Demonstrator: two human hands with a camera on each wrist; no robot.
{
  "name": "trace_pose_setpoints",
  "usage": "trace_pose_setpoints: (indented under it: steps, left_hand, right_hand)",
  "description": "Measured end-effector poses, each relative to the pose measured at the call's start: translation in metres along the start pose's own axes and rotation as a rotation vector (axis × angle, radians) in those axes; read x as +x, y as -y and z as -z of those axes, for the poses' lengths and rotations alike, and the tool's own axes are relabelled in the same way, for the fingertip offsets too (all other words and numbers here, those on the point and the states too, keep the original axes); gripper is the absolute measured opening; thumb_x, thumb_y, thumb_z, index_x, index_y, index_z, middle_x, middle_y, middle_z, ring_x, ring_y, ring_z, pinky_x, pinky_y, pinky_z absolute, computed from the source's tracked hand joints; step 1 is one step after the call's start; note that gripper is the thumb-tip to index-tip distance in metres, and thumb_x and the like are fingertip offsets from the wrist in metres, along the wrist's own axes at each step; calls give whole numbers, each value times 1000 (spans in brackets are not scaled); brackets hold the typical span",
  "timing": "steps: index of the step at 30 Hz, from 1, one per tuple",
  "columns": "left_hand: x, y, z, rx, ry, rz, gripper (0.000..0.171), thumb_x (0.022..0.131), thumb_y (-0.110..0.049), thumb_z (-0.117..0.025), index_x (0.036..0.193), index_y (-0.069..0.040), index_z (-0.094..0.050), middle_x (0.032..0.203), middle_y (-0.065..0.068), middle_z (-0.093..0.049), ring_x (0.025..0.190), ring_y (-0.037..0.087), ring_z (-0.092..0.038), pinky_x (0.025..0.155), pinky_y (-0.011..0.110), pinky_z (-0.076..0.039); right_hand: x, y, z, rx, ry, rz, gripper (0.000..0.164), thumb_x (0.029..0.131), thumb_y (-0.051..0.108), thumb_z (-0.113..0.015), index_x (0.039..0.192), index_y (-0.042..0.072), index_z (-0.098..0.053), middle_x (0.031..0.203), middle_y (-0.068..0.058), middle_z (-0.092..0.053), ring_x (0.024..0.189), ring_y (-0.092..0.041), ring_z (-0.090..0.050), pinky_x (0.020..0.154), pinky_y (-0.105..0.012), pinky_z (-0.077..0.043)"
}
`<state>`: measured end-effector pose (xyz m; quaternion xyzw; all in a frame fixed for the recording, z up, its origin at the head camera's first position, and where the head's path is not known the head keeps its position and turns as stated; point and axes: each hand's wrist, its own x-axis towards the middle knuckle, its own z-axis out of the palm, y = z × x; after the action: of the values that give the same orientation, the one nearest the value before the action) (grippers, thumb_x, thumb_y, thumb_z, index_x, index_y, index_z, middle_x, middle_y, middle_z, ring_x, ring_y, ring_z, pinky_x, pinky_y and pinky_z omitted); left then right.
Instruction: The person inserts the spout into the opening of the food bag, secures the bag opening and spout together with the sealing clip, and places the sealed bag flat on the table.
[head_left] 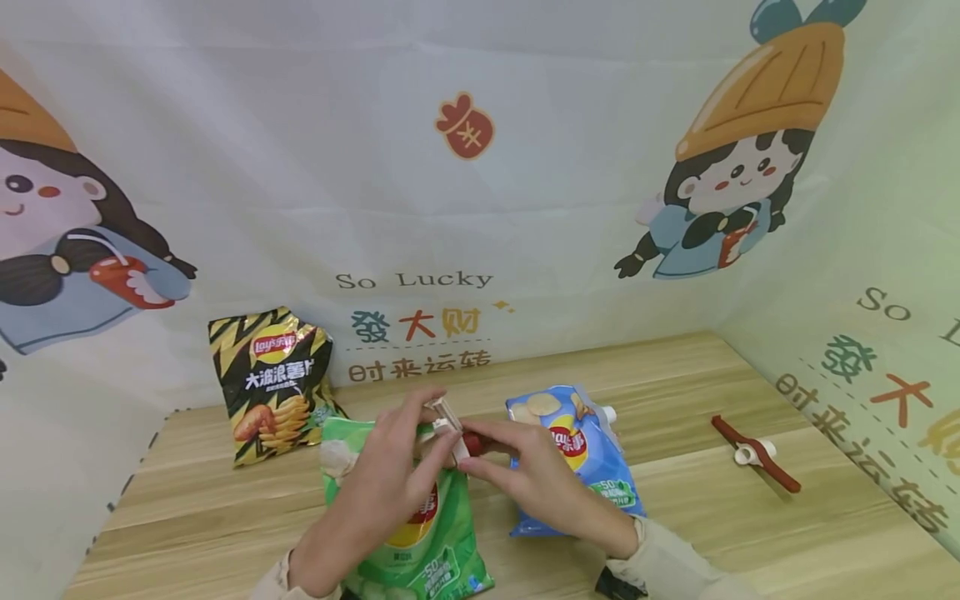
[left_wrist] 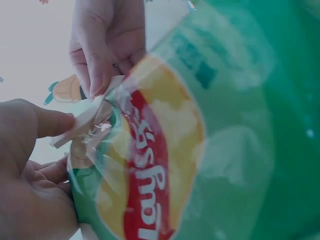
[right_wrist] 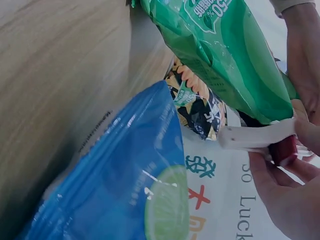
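At one of three bags (head_left: 442, 542), two hands (head_left: 390, 467) (head_left: 536, 471) pinch one white clip (right_wrist: 255, 136).

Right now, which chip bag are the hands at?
The green bag: left hand and right hand pinch a white clip at its top, unlike the blue bag or black-and-yellow bag.

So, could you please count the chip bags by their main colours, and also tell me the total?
Green bag: 1
Blue bag: 1
Black-and-yellow bag: 1
Total: 3 bags
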<state>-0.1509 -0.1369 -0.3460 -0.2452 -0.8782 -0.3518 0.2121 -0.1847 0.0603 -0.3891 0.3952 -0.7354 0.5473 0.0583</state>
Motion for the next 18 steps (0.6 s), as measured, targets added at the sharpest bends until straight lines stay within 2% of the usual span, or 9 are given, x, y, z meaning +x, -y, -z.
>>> trace_pose_setpoints:
  steps: [3, 8, 13, 15, 18]
  left_hand:
    - [1, 0, 4, -6, -17, 10, 43, 93, -16, -72, 131, -8, -55, 100, 0, -68, 97, 17, -60, 81, 41, -54]
    - [3, 2, 10, -46, -7, -16, 40, 92, -13, -73, 128, -8, -57, 95, -5, -70, 84, 4, -63, 82, 39, -53]
    - [3, 4, 12, -36, 24, -35, 44, 92, -10, -71, 132, -8, -54, 97, -6, -69, 91, 9, -63, 86, 41, -51]
    - [4, 4, 15, -34, 34, -43, 51, 89, -3, -70, 137, -9, -52, 97, -6, -69, 91, 10, -61, 81, 37, -52]
    - [5, 5, 19, -63, 55, -61, 62, 85, 8, -66, 141, -11, -46, 95, -5, -68, 79, 8, -58, 69, 28, -52]
  right_hand:
    - [-1, 0, -2, 41, -25, -19, 38, 96, 17, -67, 132, 6, -62, 121, -6, -69, 107, -16, -67, 91, -31, -54]
    - [-2, 0, -2, 113, -35, -48, 31, 100, 13, -60, 131, 6, -63, 125, -8, -67, 112, -19, -66, 90, -31, -55]
    - [-4, -1, -2, 130, -49, -57, 28, 100, 14, -60, 127, 7, -65, 120, -6, -69, 109, -19, -67, 90, -31, -55]
    - [-4, -2, -2, 143, -54, -57, 28, 100, 13, -60, 127, 7, -65, 121, -6, -69, 110, -19, -66, 91, -32, -54]
    - [-3, -3, -2, 173, -63, -80, 27, 100, 13, -60, 126, 7, -65, 121, -7, -69, 111, -20, -66, 93, -34, -53]
